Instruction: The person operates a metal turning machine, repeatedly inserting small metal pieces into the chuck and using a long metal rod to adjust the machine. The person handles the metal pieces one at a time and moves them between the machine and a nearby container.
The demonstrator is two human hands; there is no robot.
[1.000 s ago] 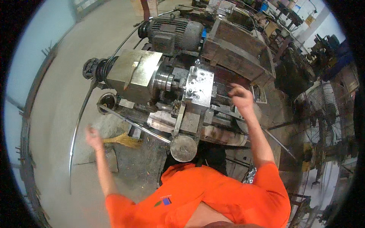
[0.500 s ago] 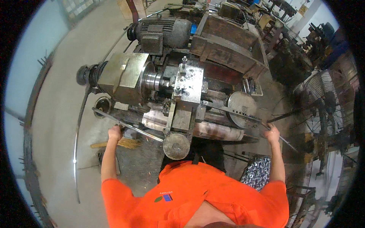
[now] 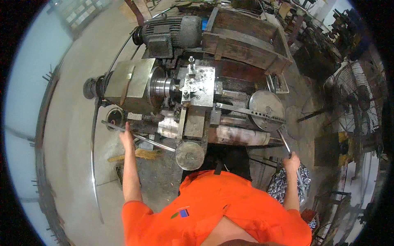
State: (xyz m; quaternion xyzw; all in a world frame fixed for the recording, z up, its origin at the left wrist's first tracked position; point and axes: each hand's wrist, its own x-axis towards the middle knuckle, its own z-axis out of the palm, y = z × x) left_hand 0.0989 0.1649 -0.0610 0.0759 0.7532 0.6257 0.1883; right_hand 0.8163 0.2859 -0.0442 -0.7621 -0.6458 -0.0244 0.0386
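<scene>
Silvery rod (image 3: 155, 143), straight and slender

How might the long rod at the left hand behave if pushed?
The rod seems stiff, running straight. One end meets the round disc, so it would likely swing, not roll. Its shiny stretch may be slippery.

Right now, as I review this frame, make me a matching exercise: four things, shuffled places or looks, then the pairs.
1. left hand
2. right hand
3. broom
4. motor

A. dark and ribbed, near the picture's top
B. on the slanted bar below the large round disc
C. straw-yellow
D. on the long bar leading to the small round disc

Pairs: 1-D, 2-B, 3-C, 4-A.
</scene>
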